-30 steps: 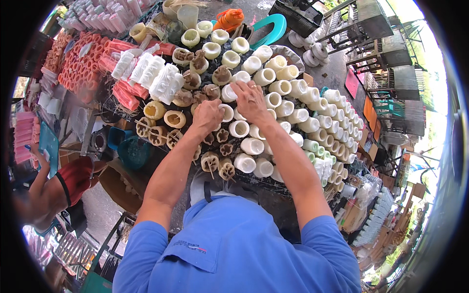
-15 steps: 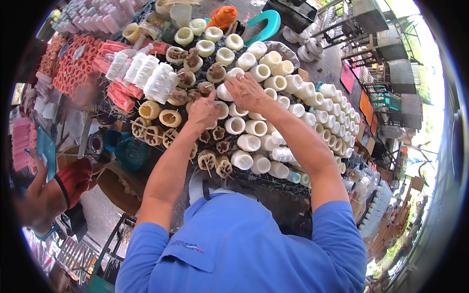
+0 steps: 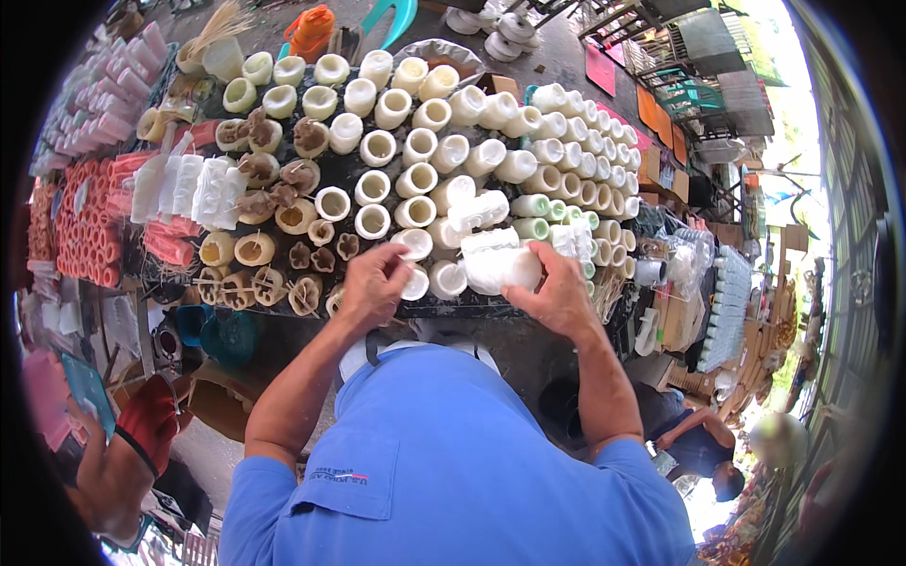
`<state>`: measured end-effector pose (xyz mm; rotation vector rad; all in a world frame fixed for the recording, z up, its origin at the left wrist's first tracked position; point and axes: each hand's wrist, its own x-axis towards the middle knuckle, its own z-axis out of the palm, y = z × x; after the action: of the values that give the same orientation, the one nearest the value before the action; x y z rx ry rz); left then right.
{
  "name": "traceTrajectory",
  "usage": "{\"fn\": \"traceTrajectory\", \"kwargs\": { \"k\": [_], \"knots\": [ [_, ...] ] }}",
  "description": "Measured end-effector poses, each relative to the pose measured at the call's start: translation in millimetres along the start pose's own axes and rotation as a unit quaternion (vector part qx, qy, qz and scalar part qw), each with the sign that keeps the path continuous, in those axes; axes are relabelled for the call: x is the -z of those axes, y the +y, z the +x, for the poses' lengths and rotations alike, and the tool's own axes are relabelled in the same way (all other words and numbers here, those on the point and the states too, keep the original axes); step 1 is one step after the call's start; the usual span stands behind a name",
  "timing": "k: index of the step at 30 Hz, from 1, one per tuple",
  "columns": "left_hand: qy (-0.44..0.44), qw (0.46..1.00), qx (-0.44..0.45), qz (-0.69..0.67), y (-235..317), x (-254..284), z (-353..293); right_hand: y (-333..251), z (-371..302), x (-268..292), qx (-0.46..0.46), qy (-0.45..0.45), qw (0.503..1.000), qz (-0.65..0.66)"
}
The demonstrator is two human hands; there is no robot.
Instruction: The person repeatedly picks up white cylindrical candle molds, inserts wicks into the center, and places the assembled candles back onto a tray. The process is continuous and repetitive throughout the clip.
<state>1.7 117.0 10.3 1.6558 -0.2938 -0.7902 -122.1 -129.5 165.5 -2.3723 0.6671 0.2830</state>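
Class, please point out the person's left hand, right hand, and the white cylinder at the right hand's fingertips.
Left hand (image 3: 371, 287), head view: back of the hand.
Right hand (image 3: 563, 297), head view: back of the hand.
White cylinder (image 3: 494, 272), head view: its curved side.

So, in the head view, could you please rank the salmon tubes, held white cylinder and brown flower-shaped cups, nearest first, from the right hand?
1. White cylinder: in the right hand.
2. Brown flower-shaped cups: left.
3. Salmon tubes: far left.

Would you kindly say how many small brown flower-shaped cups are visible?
3: one small brown flower-shaped cup leftmost, one central, one rightmost, clustered left of the left hand; others may be hidden.
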Motion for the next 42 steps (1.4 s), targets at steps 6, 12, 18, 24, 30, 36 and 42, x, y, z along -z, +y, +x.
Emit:
{"fn": "traceTrajectory", "kwargs": {
  "k": [6,12,18,24,30,36,42],
  "knots": [
    [-0.238,0.966,0.098,-0.012,-0.3,-97.9,1.4,80.5,-33.6,-52.0,-0.004,0.122,0.992,-0.011],
    [-0.249,0.961,0.123,-0.004,1.6,-157.3,7.7,125.0,-29.6,-72.9,0.024,0.136,0.99,0.04],
    [-0.175,0.978,0.116,0.016,-5.0,-176.8,3.4,170.2,-23.9,-81.0,-0.121,0.018,0.819,0.56],
    [-0.123,0.984,0.114,-0.059,-21.0,-188.1,-3.1,180.6,-17.0,-107.7,-0.149,0.099,0.774,0.608],
    [0.012,0.989,-0.062,0.136,-22.8,-198.5,-6.1,171.3,-17.0,-111.0,-0.161,0.147,0.848,0.483],
    [0.113,0.951,-0.155,0.242,-38.0,-200.0,2.0,182.3,-8.5,-119.9,-0.212,0.116,0.815,0.527],
    [0.072,0.989,0.125,-0.034,-76.6,-208.0,29.9,198.1,8.2,-124.8,-0.237,0.072,0.83,0.499]
  ]
}}
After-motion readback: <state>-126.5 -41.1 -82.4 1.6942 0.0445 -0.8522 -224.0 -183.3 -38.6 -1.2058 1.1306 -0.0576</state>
